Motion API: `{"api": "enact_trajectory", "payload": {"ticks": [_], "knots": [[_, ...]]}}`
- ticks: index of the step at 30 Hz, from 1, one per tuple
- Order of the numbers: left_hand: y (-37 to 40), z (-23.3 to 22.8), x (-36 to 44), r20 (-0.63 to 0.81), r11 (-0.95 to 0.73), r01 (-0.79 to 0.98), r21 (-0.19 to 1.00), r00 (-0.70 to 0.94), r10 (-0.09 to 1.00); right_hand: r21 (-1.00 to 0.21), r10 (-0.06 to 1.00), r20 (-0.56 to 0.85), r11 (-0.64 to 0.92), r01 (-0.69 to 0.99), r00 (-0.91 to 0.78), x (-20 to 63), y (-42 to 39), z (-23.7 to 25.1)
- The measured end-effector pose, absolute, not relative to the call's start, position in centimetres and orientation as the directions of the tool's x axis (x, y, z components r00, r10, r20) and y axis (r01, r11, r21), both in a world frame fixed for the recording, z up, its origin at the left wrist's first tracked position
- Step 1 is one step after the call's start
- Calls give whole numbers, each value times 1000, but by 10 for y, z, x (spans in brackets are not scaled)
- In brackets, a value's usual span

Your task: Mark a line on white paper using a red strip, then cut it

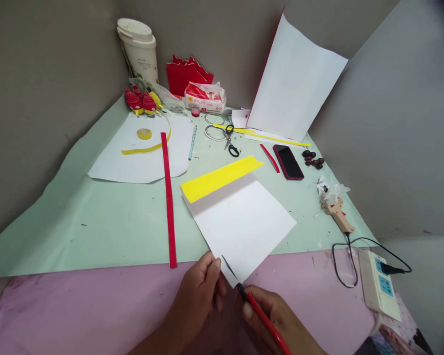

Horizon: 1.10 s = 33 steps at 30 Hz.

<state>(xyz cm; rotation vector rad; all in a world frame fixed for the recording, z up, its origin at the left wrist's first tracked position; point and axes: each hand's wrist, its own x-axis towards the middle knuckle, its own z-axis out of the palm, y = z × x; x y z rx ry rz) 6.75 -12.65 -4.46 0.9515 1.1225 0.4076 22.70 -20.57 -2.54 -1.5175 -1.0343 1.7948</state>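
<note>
Head view. The left hand (198, 296) pinches the near corner of a white sheet with a yellow band (240, 222), thumb and fingers pressed on its edge. The right hand (277, 318) has its fingers wrapped around red-handled scissors (244, 291), whose dark blades enter the sheet at that same corner. The sheet lies near the front of the surface (96, 222), overlapping the border between green and pink coverings. A long red strip (169, 197) lies just to its left. Farther back lie a second pair of scissors (230, 140), a phone (288, 161) and a white cup (138, 49); a large white sheet (294, 79) leans upright. A power strip (379, 288) sits at the right edge.
</note>
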Motion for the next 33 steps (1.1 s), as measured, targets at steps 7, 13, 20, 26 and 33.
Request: {"api": "enact_trajectory", "payload": {"ticks": [7, 13, 20, 26, 33], "knots": [[-126, -45, 68, -576, 562, 170, 809, 421, 701, -848, 832, -530, -524, 83, -162, 225, -207, -28], [-126, -45, 68, -573, 576, 139, 806, 427, 699, -848, 835, -530, -525, 79, -145, 224, -207, -28], [-125, -44, 66, -570, 564, 144, 813, 397, 720, -833, 815, -553, -542, 107, -176, 224, -208, -23], [-126, -45, 69, -564, 547, 174, 819, 415, 714, -817, 798, -576, -572, 79, -179, 223, -208, -24], [-127, -42, 70, -569, 549, 178, 817, 408, 714, -838, 826, -545, -538, 90, -146, 222, -211, -31]]}}
